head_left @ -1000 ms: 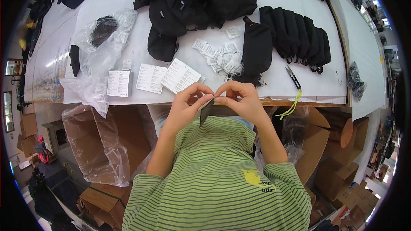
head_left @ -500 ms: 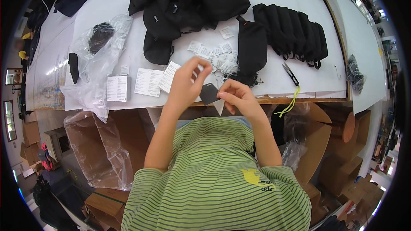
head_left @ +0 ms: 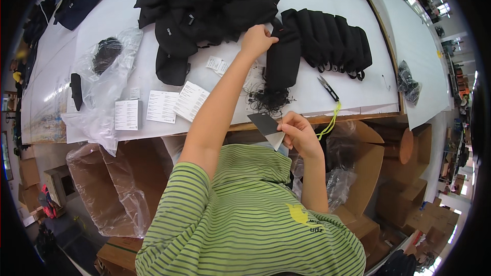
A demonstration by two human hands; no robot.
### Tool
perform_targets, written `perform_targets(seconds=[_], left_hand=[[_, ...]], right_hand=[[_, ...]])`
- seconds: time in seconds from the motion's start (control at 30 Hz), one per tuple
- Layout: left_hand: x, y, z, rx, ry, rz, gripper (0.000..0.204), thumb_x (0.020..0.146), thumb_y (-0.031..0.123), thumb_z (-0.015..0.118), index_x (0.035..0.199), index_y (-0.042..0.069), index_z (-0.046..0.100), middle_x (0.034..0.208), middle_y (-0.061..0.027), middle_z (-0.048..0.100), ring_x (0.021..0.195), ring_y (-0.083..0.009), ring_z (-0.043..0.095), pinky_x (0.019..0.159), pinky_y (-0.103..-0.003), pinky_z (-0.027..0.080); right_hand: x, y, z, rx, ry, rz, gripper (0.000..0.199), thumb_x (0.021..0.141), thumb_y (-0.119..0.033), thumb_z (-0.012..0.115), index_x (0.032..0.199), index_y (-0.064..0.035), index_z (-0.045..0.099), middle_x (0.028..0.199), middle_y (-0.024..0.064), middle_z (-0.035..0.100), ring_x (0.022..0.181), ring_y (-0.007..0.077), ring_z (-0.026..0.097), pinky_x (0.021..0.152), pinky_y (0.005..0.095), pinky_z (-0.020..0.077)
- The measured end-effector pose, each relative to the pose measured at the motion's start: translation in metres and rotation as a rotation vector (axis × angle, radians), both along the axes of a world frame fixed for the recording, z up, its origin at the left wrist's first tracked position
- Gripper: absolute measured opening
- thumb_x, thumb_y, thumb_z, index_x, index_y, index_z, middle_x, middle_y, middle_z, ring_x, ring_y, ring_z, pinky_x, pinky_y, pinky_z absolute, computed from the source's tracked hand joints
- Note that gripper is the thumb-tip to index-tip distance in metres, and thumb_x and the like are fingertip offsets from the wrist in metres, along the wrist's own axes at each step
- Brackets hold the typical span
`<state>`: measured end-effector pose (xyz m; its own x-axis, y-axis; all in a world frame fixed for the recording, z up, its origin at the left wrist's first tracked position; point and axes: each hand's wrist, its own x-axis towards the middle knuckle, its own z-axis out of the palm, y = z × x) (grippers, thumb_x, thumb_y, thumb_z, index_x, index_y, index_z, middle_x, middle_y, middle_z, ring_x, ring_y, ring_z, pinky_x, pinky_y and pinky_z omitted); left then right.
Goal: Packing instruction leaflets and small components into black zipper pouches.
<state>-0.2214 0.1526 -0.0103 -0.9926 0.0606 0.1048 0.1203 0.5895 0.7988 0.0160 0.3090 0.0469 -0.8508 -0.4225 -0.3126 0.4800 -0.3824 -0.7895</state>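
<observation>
My left hand reaches far over the table, its fingers closed at the top corner of a black fabric pouch, which lies flat. Near the table's front edge my right hand pinches a dark grey and white hang tag by its side. Between the pouch and the tag lies a tangle of thin black strings. Small white printed labels are spread to the left of the pouch, partly hidden by my left forearm.
Black pouches lie heaped at the back and in a row to the right. Thread snips with a yellow cord rest near the front edge. White card stacks and a clear plastic bag are on the left. Cardboard boxes stand below.
My left hand has moved from near the tag up and away to the top of the black pouch. My right hand keeps the tag, now slightly lower in view. The view has shifted a little.
</observation>
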Motion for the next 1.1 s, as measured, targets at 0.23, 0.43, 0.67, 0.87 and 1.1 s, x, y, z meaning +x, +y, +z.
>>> perform_targets(seconds=[0.23, 0.43, 0.67, 0.87, 1.1], left_hand=[[0.071, -0.028, 0.111, -0.023, 0.205, -0.12, 0.02, 0.074, 0.012, 0.072, 0.087, 0.003, 0.059, 0.082, -0.0099, 0.066, 0.067, -0.02, 0.062, 0.063, -0.03, 0.049], [0.145, -0.09, 0.058, -0.229, 0.402, -0.317, 0.029, 0.072, 0.0, 0.068, 0.098, 0.008, 0.057, 0.108, -0.0015, 0.063, 0.08, -0.0237, 0.059, 0.071, -0.035, 0.049], [0.182, -0.091, 0.038, -0.339, 0.198, -0.332, 0.048, 0.073, -0.001, 0.065, 0.117, 0.014, 0.054, 0.124, -0.0008, 0.055, 0.089, -0.0251, 0.056, 0.077, -0.035, 0.048], [0.204, -0.079, 0.016, -0.511, 0.235, -0.406, 0.051, 0.074, 0.007, 0.066, 0.122, 0.023, 0.056, 0.14, 0.0011, 0.043, 0.105, -0.0239, 0.052, 0.09, -0.036, 0.04], [0.208, -0.061, 0.006, -0.533, 0.264, -0.308, 0.042, 0.072, 0.015, 0.07, 0.113, 0.018, 0.059, 0.14, -0.0039, 0.044, 0.121, -0.0292, 0.043, 0.099, -0.044, 0.032]], right_hand=[[0.0, 0.007, -0.007, -0.015, -0.028, -0.063, 0.007, 0.088, -0.01, 0.062, 0.086, -0.0035, 0.059, 0.076, 0.0008, 0.06, 0.05, 0.0037, 0.047, 0.043, 0.0186, 0.0369], [0.0, -0.012, -0.005, 0.029, -0.027, -0.047, 0.007, 0.088, -0.009, 0.061, 0.086, -0.0036, 0.057, 0.078, 0.0013, 0.059, 0.049, 0.004, 0.046, 0.044, 0.0192, 0.0369], [0.001, -0.009, 0.004, 0.241, 0.042, 0.023, 0.006, 0.086, -0.008, 0.062, 0.084, -0.0029, 0.06, 0.075, 0.0015, 0.061, 0.048, 0.0028, 0.046, 0.043, 0.0174, 0.0356], [-0.003, 0.007, 0.018, 0.379, 0.113, 0.055, 0.008, 0.086, -0.01, 0.065, 0.083, -0.0043, 0.061, 0.067, -0.0053, 0.052, 0.05, -0.0001, 0.039, 0.044, 0.0168, 0.0286], [0.0, 0.013, 0.025, 0.495, 0.106, 0.145, 0.008, 0.086, -0.011, 0.066, 0.084, -0.0046, 0.061, 0.067, -0.006, 0.052, 0.054, -0.0005, 0.041, 0.047, 0.0161, 0.0292]])
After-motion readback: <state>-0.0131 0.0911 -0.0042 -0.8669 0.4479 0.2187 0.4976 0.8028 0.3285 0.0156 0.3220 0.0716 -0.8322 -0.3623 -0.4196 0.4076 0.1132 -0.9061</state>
